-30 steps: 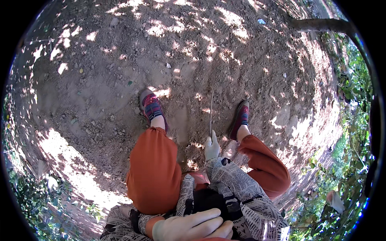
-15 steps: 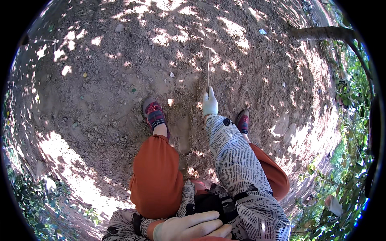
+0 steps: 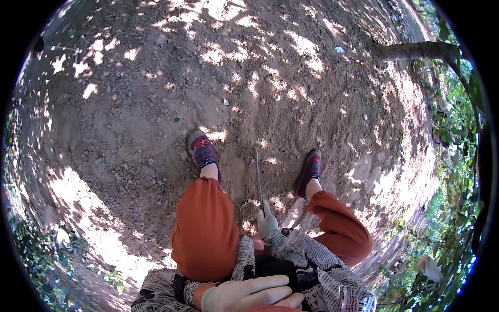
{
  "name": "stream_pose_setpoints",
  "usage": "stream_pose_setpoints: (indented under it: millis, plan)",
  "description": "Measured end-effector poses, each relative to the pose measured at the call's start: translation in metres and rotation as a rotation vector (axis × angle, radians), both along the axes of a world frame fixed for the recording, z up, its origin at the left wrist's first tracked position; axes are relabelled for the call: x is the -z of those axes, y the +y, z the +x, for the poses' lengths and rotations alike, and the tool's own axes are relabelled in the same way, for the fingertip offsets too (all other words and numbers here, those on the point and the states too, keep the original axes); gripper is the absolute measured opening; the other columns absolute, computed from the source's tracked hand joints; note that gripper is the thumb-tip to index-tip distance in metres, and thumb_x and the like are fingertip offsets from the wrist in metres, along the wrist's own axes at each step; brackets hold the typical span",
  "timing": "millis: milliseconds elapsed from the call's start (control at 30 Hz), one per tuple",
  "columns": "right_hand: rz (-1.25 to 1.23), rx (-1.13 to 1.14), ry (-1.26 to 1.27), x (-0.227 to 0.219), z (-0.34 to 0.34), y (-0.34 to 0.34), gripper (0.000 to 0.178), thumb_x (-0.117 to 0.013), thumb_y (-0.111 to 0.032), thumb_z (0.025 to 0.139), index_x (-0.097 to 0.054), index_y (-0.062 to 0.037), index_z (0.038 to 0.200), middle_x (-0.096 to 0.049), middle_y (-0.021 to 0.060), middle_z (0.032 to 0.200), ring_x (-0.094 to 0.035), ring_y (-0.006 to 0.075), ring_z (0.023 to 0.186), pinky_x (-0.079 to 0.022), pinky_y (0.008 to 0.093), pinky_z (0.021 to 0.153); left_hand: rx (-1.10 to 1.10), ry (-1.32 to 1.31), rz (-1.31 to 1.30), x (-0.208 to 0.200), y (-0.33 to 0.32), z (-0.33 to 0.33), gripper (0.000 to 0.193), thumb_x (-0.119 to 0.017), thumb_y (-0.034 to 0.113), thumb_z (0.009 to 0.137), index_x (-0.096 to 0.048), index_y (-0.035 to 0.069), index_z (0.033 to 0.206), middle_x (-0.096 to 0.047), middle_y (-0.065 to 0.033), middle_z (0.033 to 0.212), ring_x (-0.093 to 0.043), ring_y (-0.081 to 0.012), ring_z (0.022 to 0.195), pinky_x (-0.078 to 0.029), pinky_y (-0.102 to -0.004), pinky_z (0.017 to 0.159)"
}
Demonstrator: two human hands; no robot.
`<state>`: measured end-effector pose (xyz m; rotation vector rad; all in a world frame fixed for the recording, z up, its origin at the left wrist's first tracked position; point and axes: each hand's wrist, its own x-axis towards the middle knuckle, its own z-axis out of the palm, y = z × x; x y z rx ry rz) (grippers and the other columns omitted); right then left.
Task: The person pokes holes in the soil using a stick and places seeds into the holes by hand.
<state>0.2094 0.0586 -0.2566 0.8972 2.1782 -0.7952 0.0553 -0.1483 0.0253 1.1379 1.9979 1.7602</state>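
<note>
My right hand (image 3: 267, 221), in a pale glove, is closed around the lower end of a long thin stick (image 3: 258, 177). Its slim far part points away from me, low over the bare soil (image 3: 236, 161) between my shoes; whether the tip touches the soil I cannot tell. Across my lap rests my left hand (image 3: 249, 295), also gloved, with fingers stretched out and nothing seen in them. The lower edge of the frame cuts part of it off.
My left shoe (image 3: 201, 150) and right shoe (image 3: 310, 171) stand on either side of the stick. A tree branch (image 3: 416, 50) juts in at the far right. Leafy plants (image 3: 452, 203) line the right side, and more foliage (image 3: 52, 265) grows at the lower left.
My right hand has drawn back toward my body with the stick, from beyond my shoes to near my lap. My left hand has stayed nearly still.
</note>
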Motion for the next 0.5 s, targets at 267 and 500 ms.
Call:
stream_pose_setpoints:
  millis: [267, 500]
  plan:
    - [0.045, 0.026, 0.385, 0.076, -0.185, -0.002, 0.048, -0.047, -0.036, 0.096, -0.042, -0.0258, 0.143, -0.066, 0.0232, 0.081, -0.065, 0.0411, 0.072, -0.049, 0.0497, 0.066, 0.005, 0.207, -0.069, 0.006, 0.002, -0.006, 0.034, -0.050, 0.009, 0.083, -0.061, 0.000, 0.115, -0.062, -0.0098, 0.118, -0.058, -0.0222, 0.111, -0.046, -0.0381, 0.102]
    - [0.135, 0.011, 0.650, 0.070, -0.360, -0.001, 0.047, -0.046, -0.036, 0.098, -0.043, -0.0212, 0.142, -0.068, 0.0228, 0.092, -0.066, 0.0402, 0.083, -0.050, 0.0477, 0.073, -0.130, 0.050, 0.029, 0.000, -0.001, -0.017, 0.024, -0.058, 0.010, 0.078, -0.065, 0.005, 0.100, -0.066, -0.0088, 0.106, -0.063, -0.0230, 0.098, -0.053, -0.0392, 0.092]
